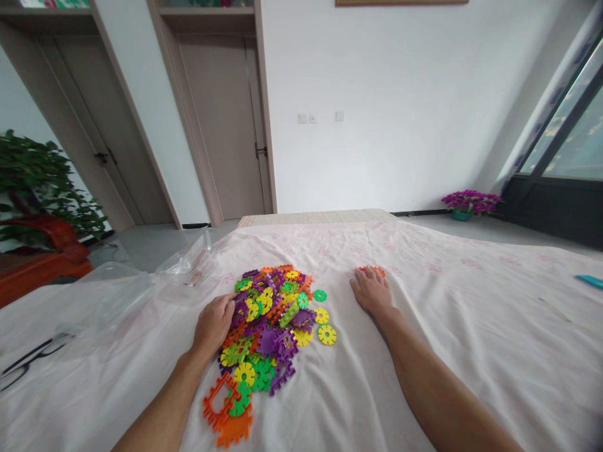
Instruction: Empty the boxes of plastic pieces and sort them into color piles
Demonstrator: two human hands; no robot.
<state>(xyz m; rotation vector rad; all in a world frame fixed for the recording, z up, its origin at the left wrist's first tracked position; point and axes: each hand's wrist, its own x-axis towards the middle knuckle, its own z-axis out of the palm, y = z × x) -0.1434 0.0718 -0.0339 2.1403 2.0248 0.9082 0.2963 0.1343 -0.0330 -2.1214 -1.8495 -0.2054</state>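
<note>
A heap of plastic building pieces [268, 342] lies on a pale bedsheet, with purple, orange, green and yellow squares and notched discs mixed together. My left hand [214, 323] rests against the left side of the heap, fingers loosely bent and touching purple pieces; its fingertips are partly hidden. To the right, apart from the heap, my right hand [372, 290] lies over an orange notched piece [380, 271] on the sheet, fingers spread across it. Only the far edge of that piece shows. Between the hands lie a few loose yellow discs [326, 334] and a green disc [320, 295].
Clear plastic containers [117, 289] sit left of the heap, with eyeglasses [35, 358] nearer. A thin stick-like item [556, 309] and a blue object [588, 280] lie far right. A red wooden armrest [51, 251] borders the left side.
</note>
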